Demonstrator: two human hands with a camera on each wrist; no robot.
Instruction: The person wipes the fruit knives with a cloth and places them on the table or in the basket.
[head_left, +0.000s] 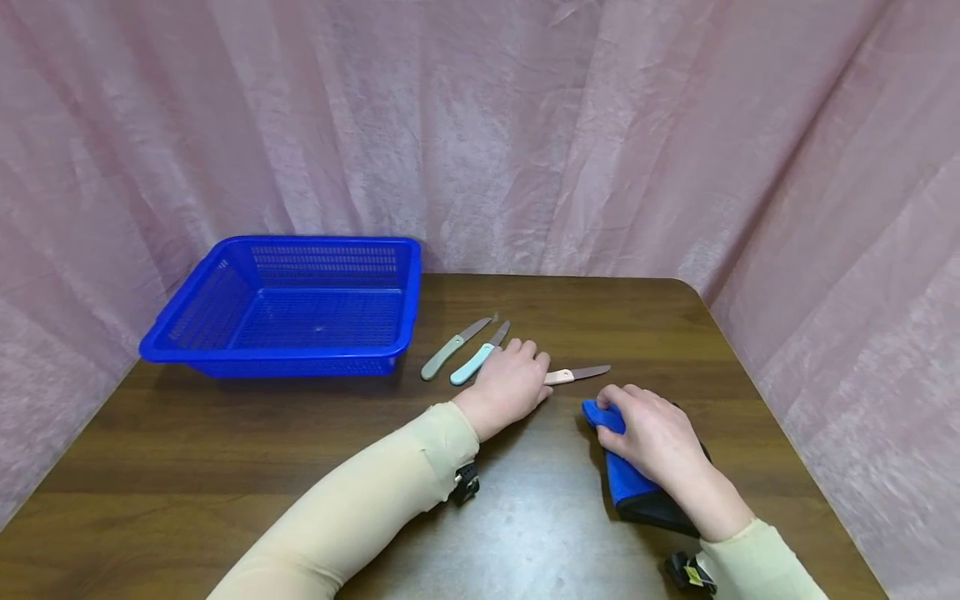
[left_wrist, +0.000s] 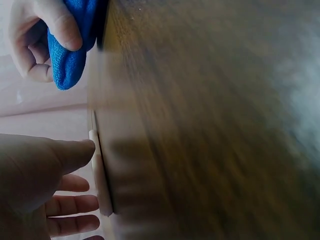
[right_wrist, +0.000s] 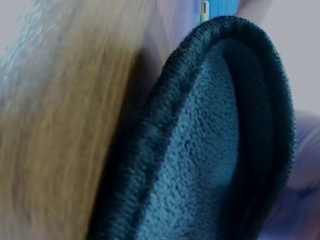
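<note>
The cream-handled paring knife (head_left: pixel 576 374), at three o'clock from the left hand (head_left: pixel 510 383) with its fingers extended, ungripping, should handle light and stiff, best held by its handle; at five o'clock, the right hand (head_left: pixel 660 433) pinches the blue-and-black cloth (head_left: pixel 628 481), presumably soft, limp.

The left grip (left_wrist: pixel 30 175) is beside a pale handle (left_wrist: pixel 102 182) on the wooden table (left_wrist: pixel 210 125), the right grip (left_wrist: pixel 24 30) pinching blue cloth (left_wrist: pixel 70 67).

One tabletop (head_left: pixel 225 442) bore three small knives (head_left: pixel 442 358). Also counted were one blue plastic basket (head_left: pixel 277 356), one folded blue-and-black cloth (head_left: pixel 630 479), one left hand (head_left: pixel 506 385), one right hand (head_left: pixel 660 435) and two black wrist straps (head_left: pixel 467 482).
</note>
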